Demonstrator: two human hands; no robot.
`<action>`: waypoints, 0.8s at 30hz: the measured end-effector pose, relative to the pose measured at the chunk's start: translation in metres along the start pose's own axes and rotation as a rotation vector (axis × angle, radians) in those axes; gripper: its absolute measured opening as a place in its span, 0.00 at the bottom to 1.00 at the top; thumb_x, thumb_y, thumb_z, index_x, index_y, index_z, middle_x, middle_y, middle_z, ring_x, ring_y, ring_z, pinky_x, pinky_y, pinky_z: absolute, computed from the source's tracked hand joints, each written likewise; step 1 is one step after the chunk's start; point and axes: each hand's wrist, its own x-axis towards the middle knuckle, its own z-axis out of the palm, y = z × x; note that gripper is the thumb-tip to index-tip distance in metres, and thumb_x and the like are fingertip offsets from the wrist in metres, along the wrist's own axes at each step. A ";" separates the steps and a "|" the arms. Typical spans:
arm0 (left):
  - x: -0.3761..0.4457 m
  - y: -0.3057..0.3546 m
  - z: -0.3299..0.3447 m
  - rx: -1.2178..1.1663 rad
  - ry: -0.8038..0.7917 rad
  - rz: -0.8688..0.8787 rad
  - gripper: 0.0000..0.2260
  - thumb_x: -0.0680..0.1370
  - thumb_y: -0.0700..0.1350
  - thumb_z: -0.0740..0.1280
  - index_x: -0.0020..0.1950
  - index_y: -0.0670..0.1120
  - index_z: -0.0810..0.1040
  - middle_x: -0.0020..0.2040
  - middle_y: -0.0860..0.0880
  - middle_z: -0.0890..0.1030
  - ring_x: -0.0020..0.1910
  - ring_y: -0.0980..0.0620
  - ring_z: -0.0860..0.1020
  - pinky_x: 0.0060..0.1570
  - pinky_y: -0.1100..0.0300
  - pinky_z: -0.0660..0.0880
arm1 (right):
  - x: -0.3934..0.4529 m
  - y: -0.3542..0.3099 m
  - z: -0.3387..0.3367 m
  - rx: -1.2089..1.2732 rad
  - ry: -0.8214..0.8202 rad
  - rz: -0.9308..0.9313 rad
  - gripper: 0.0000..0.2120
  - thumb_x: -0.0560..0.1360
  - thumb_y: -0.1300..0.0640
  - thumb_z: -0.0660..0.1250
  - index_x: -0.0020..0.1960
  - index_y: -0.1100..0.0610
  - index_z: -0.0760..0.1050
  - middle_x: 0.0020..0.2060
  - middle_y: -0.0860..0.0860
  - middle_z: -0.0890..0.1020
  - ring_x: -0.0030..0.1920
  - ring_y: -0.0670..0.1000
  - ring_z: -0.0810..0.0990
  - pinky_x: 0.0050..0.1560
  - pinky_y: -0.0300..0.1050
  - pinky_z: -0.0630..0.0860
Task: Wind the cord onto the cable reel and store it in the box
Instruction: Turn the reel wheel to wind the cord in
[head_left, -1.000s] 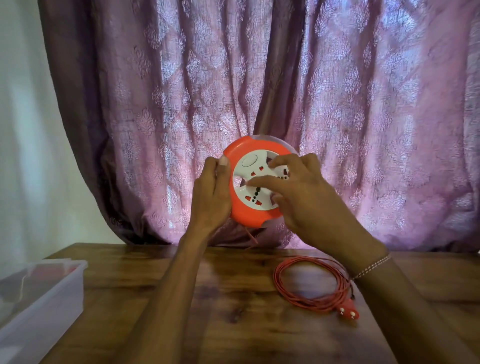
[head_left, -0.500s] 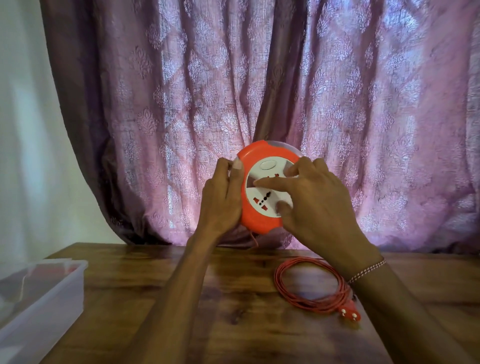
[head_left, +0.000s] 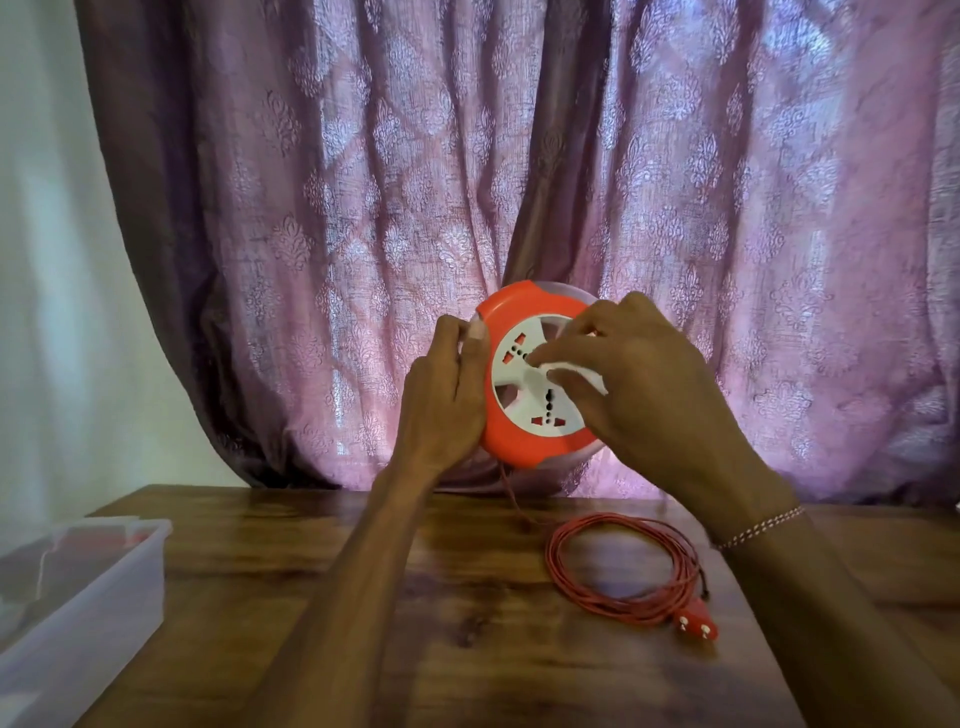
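Note:
I hold an orange cable reel (head_left: 519, 447) with a white socket face upright above the table. My left hand (head_left: 447, 400) grips its left rim. The fingers of my right hand (head_left: 639, 384) rest on the white centre disc (head_left: 524, 384), covering its right side. A thin orange cord (head_left: 511, 493) drops from the reel's bottom to a loose coil (head_left: 623, 566) on the table. The coil ends in an orange two-pin plug (head_left: 696, 626). The clear plastic box (head_left: 78, 597) stands at the left edge of the table.
The wooden table (head_left: 467, 649) runs under both arms. A purple patterned curtain (head_left: 519, 182) hangs right behind the reel and a pale wall (head_left: 47, 260) is at the left.
The white centre disc has turned under my right fingers, so its sockets sit in new places. The reel has shifted slightly right and the coil on the table looks about the same.

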 end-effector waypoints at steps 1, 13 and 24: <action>0.000 -0.001 -0.001 -0.005 0.005 -0.007 0.14 0.85 0.59 0.53 0.46 0.52 0.67 0.31 0.54 0.77 0.30 0.55 0.74 0.35 0.43 0.75 | 0.000 0.002 0.000 0.003 -0.066 -0.039 0.14 0.72 0.60 0.72 0.54 0.46 0.84 0.55 0.50 0.81 0.54 0.56 0.73 0.42 0.52 0.77; 0.002 -0.001 -0.003 -0.019 0.001 -0.039 0.16 0.84 0.61 0.52 0.47 0.51 0.69 0.36 0.49 0.81 0.37 0.48 0.81 0.38 0.39 0.78 | -0.003 -0.012 -0.002 -0.137 -0.206 -0.022 0.26 0.69 0.62 0.65 0.57 0.35 0.80 0.64 0.51 0.74 0.60 0.57 0.71 0.45 0.52 0.75; -0.001 0.003 -0.001 -0.003 -0.003 0.019 0.13 0.85 0.58 0.53 0.46 0.52 0.66 0.31 0.52 0.74 0.29 0.57 0.73 0.33 0.49 0.72 | -0.005 -0.013 0.002 -0.132 -0.054 0.289 0.31 0.65 0.26 0.65 0.66 0.32 0.72 0.46 0.47 0.86 0.50 0.56 0.82 0.45 0.49 0.78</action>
